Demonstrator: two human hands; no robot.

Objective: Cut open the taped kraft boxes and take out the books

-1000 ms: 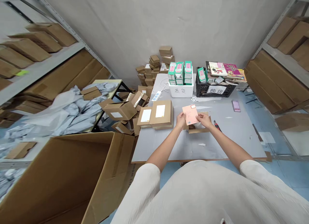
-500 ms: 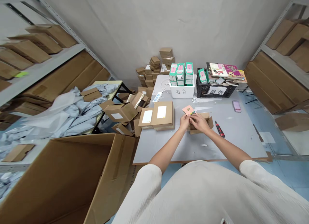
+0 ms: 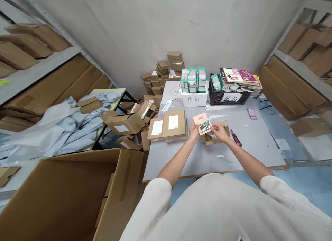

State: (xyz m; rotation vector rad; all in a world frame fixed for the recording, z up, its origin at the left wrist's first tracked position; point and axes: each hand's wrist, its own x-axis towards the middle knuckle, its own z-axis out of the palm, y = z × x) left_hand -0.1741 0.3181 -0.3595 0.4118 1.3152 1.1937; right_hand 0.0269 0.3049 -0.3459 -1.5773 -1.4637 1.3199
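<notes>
Between my hands is a pink card (image 3: 199,118) with a colourful printed card (image 3: 205,127) over its lower part; I cannot tell whether the two are joined. My left hand (image 3: 193,132) is closed on their left edge. The fingers of my right hand (image 3: 220,133) pinch the right edge of the printed card. Just behind and below the right hand stands a small open cardboard box (image 3: 210,142) with its flaps raised, partly hidden by that hand. A red and black utility knife (image 3: 236,138) lies to the right of the box.
Two labelled cartons (image 3: 174,127) sit left of my hands. At the table's back are a white bin (image 3: 194,100) of green-and-pink boxes and a black crate (image 3: 227,98) with books. A purple stack (image 3: 251,113) lies at right. A large open carton (image 3: 129,178) stands front left.
My hands have drawn apart, the right one moving right. The colourful printed card, mostly covered before, now shows its face. The whole view has shifted slightly.
</notes>
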